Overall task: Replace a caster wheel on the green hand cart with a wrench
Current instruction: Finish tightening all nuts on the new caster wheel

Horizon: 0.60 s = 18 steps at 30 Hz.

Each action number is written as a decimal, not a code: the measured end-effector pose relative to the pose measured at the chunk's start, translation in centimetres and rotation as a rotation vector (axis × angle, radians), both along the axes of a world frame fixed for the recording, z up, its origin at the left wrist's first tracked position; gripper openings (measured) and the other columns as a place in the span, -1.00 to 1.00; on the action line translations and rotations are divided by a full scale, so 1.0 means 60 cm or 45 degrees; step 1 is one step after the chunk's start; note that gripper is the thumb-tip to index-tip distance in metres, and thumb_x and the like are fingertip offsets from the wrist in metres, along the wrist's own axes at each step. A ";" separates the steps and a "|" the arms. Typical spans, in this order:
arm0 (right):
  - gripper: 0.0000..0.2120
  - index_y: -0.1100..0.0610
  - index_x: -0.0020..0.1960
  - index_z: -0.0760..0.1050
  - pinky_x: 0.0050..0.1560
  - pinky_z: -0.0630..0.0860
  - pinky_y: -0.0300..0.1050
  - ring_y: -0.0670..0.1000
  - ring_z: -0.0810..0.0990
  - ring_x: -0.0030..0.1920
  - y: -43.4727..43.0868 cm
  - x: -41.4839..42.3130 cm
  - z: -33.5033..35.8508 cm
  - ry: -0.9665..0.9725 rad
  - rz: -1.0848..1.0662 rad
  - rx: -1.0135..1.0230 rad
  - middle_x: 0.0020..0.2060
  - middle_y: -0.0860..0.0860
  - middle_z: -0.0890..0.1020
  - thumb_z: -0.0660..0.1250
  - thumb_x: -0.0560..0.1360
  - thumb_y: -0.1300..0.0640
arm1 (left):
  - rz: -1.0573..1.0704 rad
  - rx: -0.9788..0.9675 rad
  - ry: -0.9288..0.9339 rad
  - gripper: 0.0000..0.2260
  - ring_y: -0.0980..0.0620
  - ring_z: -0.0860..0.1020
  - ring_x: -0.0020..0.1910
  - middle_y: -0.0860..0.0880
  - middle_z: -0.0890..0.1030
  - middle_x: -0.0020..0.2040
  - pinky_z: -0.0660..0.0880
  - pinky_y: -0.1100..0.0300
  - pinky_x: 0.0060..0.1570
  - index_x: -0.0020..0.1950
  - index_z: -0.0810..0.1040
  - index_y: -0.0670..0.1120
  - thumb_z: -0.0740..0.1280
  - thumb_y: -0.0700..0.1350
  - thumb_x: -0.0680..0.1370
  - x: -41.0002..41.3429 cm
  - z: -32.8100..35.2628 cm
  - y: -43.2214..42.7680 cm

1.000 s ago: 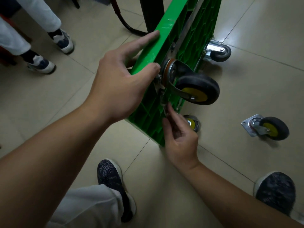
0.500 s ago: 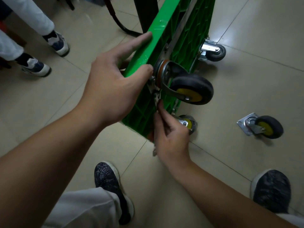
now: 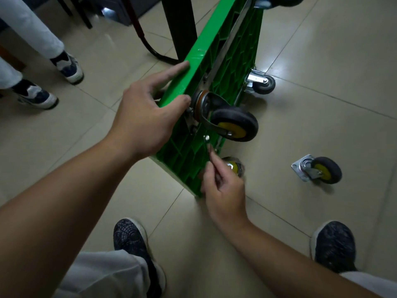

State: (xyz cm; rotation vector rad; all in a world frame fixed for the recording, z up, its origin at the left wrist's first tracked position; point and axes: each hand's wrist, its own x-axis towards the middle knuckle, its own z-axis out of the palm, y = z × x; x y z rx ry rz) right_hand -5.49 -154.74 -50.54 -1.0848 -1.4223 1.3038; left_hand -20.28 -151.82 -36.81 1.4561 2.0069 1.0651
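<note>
The green hand cart (image 3: 217, 67) stands on its edge on the tiled floor, ribbed underside facing right. My left hand (image 3: 148, 112) grips its upper rim, index finger stretched along the edge, thumb beside the mounting plate of a black caster wheel with a yellow hub (image 3: 234, 123). Below that caster, my right hand (image 3: 223, 186) pinches a thin metal wrench (image 3: 208, 145) whose head sits at the underside just under the plate. Another caster (image 3: 235, 166) shows partly behind my right hand. A loose caster wheel (image 3: 318, 169) lies on the floor to the right.
A grey caster (image 3: 261, 82) sits on the cart's far side near the floor. A black post (image 3: 178, 26) and a dark hose (image 3: 144, 39) stand behind the cart. Another person's shoes (image 3: 68, 67) are at the upper left. My own shoes (image 3: 133, 244) flank the lower floor.
My right hand has dropped lower and away from the caster plate, so the wrench head is now exposed. My left hand keeps its hold on the rim. The view has tilted down slightly.
</note>
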 end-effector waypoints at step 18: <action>-0.65 0.36 0.37 0.47 0.23 0.49 -0.25 -0.19 0.57 0.19 0.079 -0.050 -0.092 -0.012 -0.052 0.374 0.13 0.12 0.61 0.28 0.59 0.39 | -0.028 0.019 -0.050 -0.51 0.11 0.63 0.21 0.12 0.59 0.33 0.62 0.05 0.16 0.51 0.45 0.14 0.36 -0.07 0.58 -0.013 -0.012 0.006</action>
